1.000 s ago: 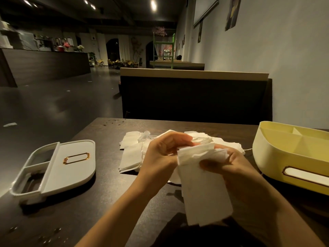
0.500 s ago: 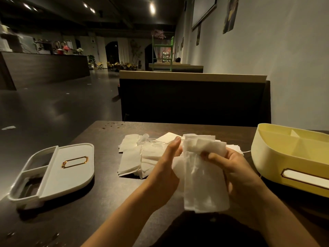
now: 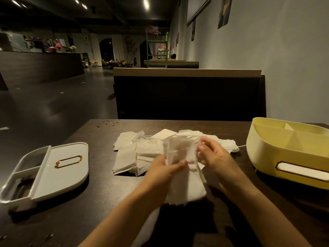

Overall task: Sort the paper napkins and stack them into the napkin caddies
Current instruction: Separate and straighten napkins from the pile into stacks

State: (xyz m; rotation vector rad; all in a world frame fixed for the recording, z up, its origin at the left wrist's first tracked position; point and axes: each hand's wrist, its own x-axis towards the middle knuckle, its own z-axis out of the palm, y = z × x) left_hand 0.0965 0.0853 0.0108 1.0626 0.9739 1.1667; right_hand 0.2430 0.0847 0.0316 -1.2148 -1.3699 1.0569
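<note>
My left hand (image 3: pixel 163 169) pinches a small stack of white paper napkins (image 3: pixel 187 182) above the dark table, thumb across the front. The stack's top is blurred by motion. My right hand (image 3: pixel 214 156) is just right of the stack with its blurred fingers loosely extended toward the upper edge; no grip shows. Behind the hands a loose pile of napkins (image 3: pixel 130 157) lies spread on the table. The yellow napkin caddy (image 3: pixel 274 154) stands open at the right, its divided compartments showing. A white caddy part with a gold frame (image 3: pixel 60 168) lies flat at the left.
The dark table (image 3: pixel 99 207) ends at a far edge just behind the pile, with a black booth backrest (image 3: pixel 188 97) beyond it. A pale wall runs along the right. Small crumbs lie near the table's far left corner (image 3: pixel 106 123).
My right hand has let go of the held napkins and drawn slightly to the right. The stack has dropped lower toward the table in my left hand.
</note>
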